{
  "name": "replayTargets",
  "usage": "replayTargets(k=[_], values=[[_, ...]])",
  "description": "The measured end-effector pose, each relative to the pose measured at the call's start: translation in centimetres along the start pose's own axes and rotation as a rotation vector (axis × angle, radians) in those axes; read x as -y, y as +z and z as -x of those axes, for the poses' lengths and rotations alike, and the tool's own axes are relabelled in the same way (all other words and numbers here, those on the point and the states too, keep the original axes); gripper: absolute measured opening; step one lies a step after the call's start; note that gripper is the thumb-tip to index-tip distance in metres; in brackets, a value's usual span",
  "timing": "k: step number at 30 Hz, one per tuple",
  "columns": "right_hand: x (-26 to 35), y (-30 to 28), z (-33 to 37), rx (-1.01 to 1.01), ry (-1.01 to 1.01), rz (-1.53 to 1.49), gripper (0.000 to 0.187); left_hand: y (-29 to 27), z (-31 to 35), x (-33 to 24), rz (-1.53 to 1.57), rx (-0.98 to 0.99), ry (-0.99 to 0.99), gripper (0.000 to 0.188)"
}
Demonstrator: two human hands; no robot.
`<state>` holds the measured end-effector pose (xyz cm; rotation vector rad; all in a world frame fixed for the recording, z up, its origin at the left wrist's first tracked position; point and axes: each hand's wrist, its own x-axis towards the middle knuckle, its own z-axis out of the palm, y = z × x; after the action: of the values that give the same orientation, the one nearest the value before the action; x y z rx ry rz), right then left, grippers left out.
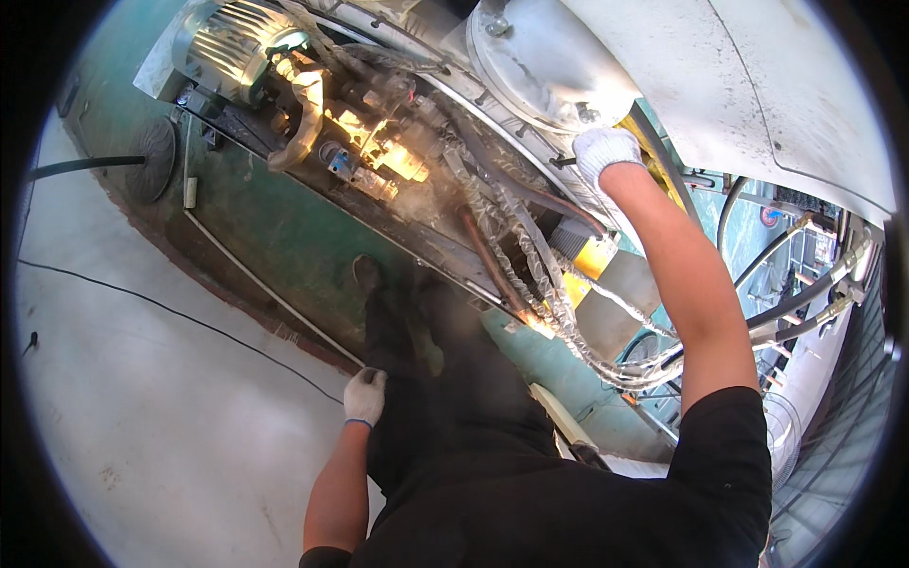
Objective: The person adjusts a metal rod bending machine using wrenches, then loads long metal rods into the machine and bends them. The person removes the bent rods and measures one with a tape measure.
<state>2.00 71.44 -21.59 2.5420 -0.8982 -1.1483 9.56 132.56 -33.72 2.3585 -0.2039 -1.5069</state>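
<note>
My right hand, in a white glove, reaches up to the machine, its fingers curled over the lower edge of a round grey metal plate. What lies under the fingers is hidden. My left hand, also gloved, hangs at my side with its fingers loosely closed and nothing in it, just above the edge of the green machine base. My dark shoe stands on that base.
A ribbed silver motor sits at the top left beside brass valves and fittings. Foil-wrapped hoses run down the middle. Black hoses cross at the right. A thin black cable lies on the pale concrete floor.
</note>
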Motion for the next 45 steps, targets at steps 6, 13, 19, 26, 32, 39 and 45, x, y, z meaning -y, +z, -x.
replayTargets(k=[6,13,19,26,32,39,45], values=[[0.2,0.2,2.6,-0.023,0.005,-0.02,0.027,-0.1,-0.5,0.2,-0.041,-0.006,0.011,0.034],[-1.1,14.3,6.7,-0.069,0.208,-0.204,0.022,1.6,-1.5,1.5,-0.088,0.025,0.019,0.036],[6.8,30.4,2.9,-0.241,0.485,-0.515,0.036,0.3,-2.2,0.4,-0.15,0.041,0.016,0.037],[9.3,29.0,2.2,-0.044,0.588,-0.86,0.028,-0.4,-2.6,-0.7,-0.283,0.068,0.003,0.036],[2.1,23.6,11.2,-0.238,0.537,-0.661,0.024,0.8,-2.6,-3.5,-0.199,0.078,0.114,0.036],[-2.2,9.7,9.9,-0.143,0.301,-0.319,0.029,1.1,-3.6,-4.0,-0.184,0.093,0.174,0.034],[-1.3,2.3,5.1,0.091,0.212,-0.131,0.028,0.6,-3.9,-0.8,-0.08,0.053,0.083,0.037]])
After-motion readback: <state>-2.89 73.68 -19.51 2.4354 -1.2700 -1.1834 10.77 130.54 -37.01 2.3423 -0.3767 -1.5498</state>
